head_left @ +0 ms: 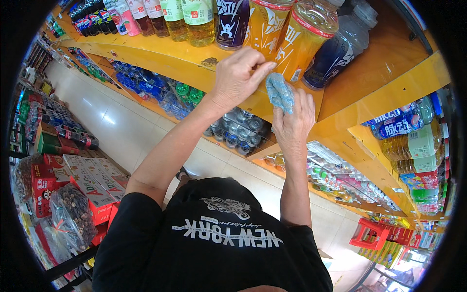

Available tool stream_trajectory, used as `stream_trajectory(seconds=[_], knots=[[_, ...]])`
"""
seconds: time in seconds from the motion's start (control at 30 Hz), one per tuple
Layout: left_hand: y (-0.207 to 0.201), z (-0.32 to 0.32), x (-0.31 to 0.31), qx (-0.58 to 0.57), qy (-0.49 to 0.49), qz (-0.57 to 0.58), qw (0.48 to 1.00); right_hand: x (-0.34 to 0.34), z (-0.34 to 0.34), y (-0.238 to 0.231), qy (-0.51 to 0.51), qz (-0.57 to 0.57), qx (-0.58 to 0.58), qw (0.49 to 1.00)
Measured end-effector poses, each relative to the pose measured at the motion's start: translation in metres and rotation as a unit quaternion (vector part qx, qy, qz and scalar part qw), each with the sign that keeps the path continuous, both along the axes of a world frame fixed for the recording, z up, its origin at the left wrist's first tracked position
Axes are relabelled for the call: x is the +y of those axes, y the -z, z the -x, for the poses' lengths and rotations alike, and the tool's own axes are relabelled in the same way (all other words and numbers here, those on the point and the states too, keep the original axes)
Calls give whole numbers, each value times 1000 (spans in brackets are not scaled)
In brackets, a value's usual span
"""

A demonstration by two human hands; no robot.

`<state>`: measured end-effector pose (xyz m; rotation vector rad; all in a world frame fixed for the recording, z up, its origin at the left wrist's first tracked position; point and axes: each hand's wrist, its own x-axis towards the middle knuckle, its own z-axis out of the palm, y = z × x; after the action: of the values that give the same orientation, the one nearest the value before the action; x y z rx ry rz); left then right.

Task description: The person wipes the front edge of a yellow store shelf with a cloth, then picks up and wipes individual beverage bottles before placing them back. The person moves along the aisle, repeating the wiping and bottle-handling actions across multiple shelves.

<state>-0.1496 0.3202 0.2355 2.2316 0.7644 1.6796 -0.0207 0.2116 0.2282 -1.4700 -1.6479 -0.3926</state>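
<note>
My right hand (pixel 296 113) is closed on a crumpled pale blue cloth (pixel 280 93) at the front edge of the yellow shelf (pixel 192 57). To its left, my left hand (pixel 238 78) has its fingers curled in and its thumb stretched toward an orange drink bottle (pixel 266 30). What lies inside those curled fingers, if anything, is hidden. Another orange drink bottle (pixel 307 41) with a red band stands just beyond the cloth. Dark purple drink bottles flank these two, one on the left (pixel 232 22) and one on the right (pixel 335 48).
Further left along the shelf stand green-labelled bottles (pixel 198 19) and dark cola bottles (pixel 92 22). Lower shelves hold packed water bottles (pixel 238 127). A side shelf (pixel 374 148) with drinks runs along the right. Red and white cartons (pixel 95 177) are stacked left, across the tiled aisle (pixel 114 109).
</note>
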Motion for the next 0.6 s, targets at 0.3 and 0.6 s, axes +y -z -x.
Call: stream_trajectory(seconds=[0.3,0.6], knots=[[-3,-19,4,67,16,-38,997,1,0,1,-1,-4,0,1000],[-3,-17,6,47,61,4,997,2,1,2,-5,-4,2,1000]])
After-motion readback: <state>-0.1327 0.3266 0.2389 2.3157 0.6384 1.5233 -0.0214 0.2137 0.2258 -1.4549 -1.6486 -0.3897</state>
